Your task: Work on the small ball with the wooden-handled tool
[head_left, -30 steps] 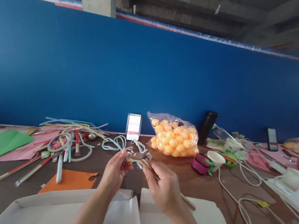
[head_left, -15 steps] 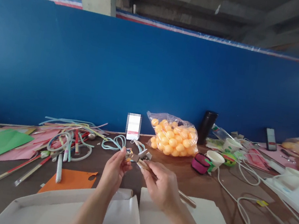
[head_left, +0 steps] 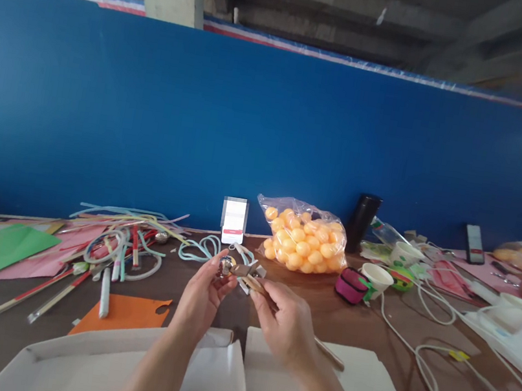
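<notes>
My left hand [head_left: 203, 291] is raised over the table with its fingertips closed on a small shiny round metal piece [head_left: 225, 267], whose exact kind is too small to tell. Facing it, my right hand [head_left: 284, 320] grips a tan stick-like tool [head_left: 329, 353] with a long handle. The handle runs back under the palm and comes out beyond the wrist. Its front end points left at the metal piece; whether they touch is unclear. Just behind the hands lie pale blue cords [head_left: 201, 249] and small grey metal bits.
White sheets [head_left: 342, 371] and an orange sheet [head_left: 125, 316] lie in front. Cords and sticks [head_left: 123, 247] crowd the left. Behind stand a phone [head_left: 234, 224] and a bag of orange balls [head_left: 303, 241]. Right are a pink pouch [head_left: 350, 285], paper cups [head_left: 378, 280], cables and another person's hand.
The right hand has turned the tool slightly, so its front end shows at another angle. The left fingers have shifted a little around the metal piece. Everything else stays put.
</notes>
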`<state>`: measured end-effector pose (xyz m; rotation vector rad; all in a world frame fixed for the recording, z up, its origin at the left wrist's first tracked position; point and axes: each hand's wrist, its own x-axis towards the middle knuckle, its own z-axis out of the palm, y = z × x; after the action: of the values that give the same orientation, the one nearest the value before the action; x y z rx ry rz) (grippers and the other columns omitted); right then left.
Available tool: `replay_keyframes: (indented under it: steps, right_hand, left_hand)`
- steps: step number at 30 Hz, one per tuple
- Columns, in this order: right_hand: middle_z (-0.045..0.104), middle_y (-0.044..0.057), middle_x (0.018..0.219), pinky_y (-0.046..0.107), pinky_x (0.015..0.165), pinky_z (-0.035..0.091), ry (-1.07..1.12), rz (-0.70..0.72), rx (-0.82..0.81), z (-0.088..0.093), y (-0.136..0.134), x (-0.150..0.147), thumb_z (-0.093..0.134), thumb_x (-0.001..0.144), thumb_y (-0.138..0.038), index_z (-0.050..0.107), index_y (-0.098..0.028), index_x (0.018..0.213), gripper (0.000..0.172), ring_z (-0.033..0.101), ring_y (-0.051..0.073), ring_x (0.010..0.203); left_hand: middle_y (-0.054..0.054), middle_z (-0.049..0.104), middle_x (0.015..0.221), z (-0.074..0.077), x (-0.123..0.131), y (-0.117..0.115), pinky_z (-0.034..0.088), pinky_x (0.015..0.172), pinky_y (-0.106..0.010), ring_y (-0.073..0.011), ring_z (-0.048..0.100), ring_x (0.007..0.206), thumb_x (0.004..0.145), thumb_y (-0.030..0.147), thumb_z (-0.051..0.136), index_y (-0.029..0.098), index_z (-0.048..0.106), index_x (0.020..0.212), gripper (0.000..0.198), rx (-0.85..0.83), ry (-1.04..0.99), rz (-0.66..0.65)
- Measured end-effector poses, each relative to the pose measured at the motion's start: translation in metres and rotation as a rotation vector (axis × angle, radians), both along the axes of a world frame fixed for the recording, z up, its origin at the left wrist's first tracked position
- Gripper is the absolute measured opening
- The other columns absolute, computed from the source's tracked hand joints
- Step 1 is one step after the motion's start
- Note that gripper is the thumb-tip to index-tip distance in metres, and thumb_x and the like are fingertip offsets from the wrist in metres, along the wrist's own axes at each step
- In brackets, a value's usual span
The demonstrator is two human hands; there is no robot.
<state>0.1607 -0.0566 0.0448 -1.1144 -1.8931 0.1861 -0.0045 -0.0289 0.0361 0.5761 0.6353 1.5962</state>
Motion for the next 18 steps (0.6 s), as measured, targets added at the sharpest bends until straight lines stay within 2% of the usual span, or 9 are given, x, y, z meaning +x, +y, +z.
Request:
replay_keyframes:
  steps: [4,9,12,18]
  right_hand:
    - [0.071,0.006,0.092,0.027,0.074,0.050,0.018,-0.002,0.008,0.0003,0.0006,0.0009,0.050,0.092,-0.027,0.066,-0.022,0.107,0.023,0.066,0.020,0.084]
    - [0.071,0.006,0.095,0.028,0.077,0.051,0.036,0.012,0.011,-0.0012,0.0006,0.0008,0.052,0.091,-0.027,0.066,-0.023,0.110,0.024,0.066,0.020,0.085]
    - [0.071,0.006,0.096,0.028,0.078,0.050,0.044,0.036,0.015,-0.0017,0.0001,0.0001,0.051,0.091,-0.026,0.066,-0.023,0.110,0.024,0.066,0.020,0.087]
    - [0.071,0.005,0.095,0.026,0.076,0.049,0.035,0.066,0.012,-0.0015,-0.0028,-0.0019,0.051,0.091,-0.025,0.065,-0.024,0.109,0.023,0.066,0.020,0.088]
  left_hand:
    - [-0.008,0.070,0.090,-0.0001,-0.0005,0.0001,0.057,0.073,-0.026,-0.0134,0.067,0.076,0.081,0.022,0.063,0.015,0.065,0.109,0.029,-0.021,-0.003,0.009]
    - [-0.006,0.069,0.078,-0.0028,-0.0006,0.0013,0.058,0.067,-0.024,-0.0117,0.065,0.066,0.080,0.024,0.067,0.013,0.065,0.087,0.013,-0.075,0.005,0.054]
    - [-0.005,0.067,0.075,-0.0027,-0.0004,0.0008,0.057,0.066,-0.023,-0.0106,0.064,0.063,0.076,0.027,0.071,0.013,0.063,0.081,0.016,-0.066,0.007,0.055]
    - [-0.002,0.065,0.072,-0.0011,0.0000,0.0001,0.056,0.062,-0.020,-0.0084,0.062,0.059,0.070,0.029,0.077,0.014,0.062,0.082,0.024,-0.072,0.008,0.064]
